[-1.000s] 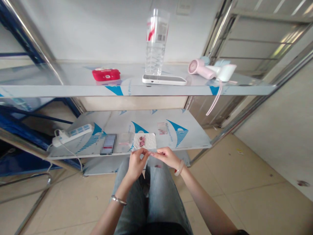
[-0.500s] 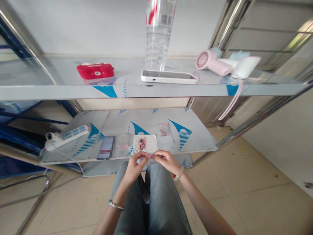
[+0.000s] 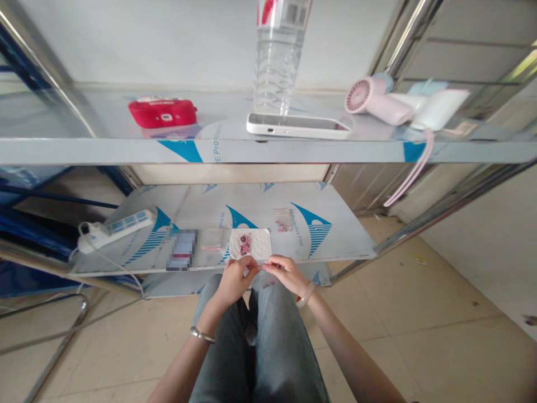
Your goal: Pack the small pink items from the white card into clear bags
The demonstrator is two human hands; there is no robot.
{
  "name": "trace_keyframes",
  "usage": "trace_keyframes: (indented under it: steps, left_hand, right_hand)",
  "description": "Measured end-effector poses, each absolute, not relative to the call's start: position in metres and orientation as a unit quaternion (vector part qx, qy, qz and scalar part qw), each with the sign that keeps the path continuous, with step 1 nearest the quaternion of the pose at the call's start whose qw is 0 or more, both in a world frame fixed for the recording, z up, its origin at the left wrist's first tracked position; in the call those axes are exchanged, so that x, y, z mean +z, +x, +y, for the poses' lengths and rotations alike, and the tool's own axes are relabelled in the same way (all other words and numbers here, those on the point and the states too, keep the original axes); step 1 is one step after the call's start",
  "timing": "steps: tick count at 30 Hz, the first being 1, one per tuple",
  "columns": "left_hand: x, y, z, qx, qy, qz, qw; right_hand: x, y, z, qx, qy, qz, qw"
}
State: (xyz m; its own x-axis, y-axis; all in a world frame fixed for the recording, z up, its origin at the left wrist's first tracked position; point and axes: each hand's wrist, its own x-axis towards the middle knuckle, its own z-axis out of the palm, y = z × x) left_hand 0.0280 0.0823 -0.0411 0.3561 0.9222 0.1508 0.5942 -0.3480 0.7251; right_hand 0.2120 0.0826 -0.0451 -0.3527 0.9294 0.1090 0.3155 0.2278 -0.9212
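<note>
Above my knees my left hand [image 3: 240, 275] and my right hand [image 3: 287, 272] meet with fingertips pinched close together. Between them hangs what looks like a small clear plastic bag [image 3: 265, 282] with a faint reddish patch; its details are blurred. Just beyond the fingers, a white paper pad [image 3: 260, 242] lies on the lower shelf, bearing a small pile of red and pink beads [image 3: 245, 244]. A clear bag [image 3: 212, 240] lies to its left, and another bag with reddish bits [image 3: 284, 220] sits behind it on the right.
On the lower shelf [image 3: 201, 198] are a blurred-out phone [image 3: 182, 249] and a white power strip [image 3: 117, 228]. The upper shelf's edge [image 3: 293, 152] holds a red case [image 3: 163, 113], a water bottle [image 3: 277, 73], a white-cased phone [image 3: 297, 126] and a pink handheld fan [image 3: 380, 101].
A clear bag with a reddish patch now shows below my fingertips. Both hands stay nearly in place, fingers still pinched. The view has shifted slightly.
</note>
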Motion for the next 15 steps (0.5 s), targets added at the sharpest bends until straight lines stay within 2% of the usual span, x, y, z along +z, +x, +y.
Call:
trace_keyframes:
  steps: [6, 15]
  left_hand:
    - [-0.04, 0.034, 0.092, 0.221, 0.812, 0.48, 0.247]
    - [-0.07, 0.045, 0.113, 0.207, 0.802, 0.466, 0.31]
  right_hand:
    - [-0.055, 0.227, 0.089, 0.428, -0.442, -0.713, 0.336]
    - [-0.071, 0.247, 0.096, 0.41, -0.453, -0.738, 0.286]
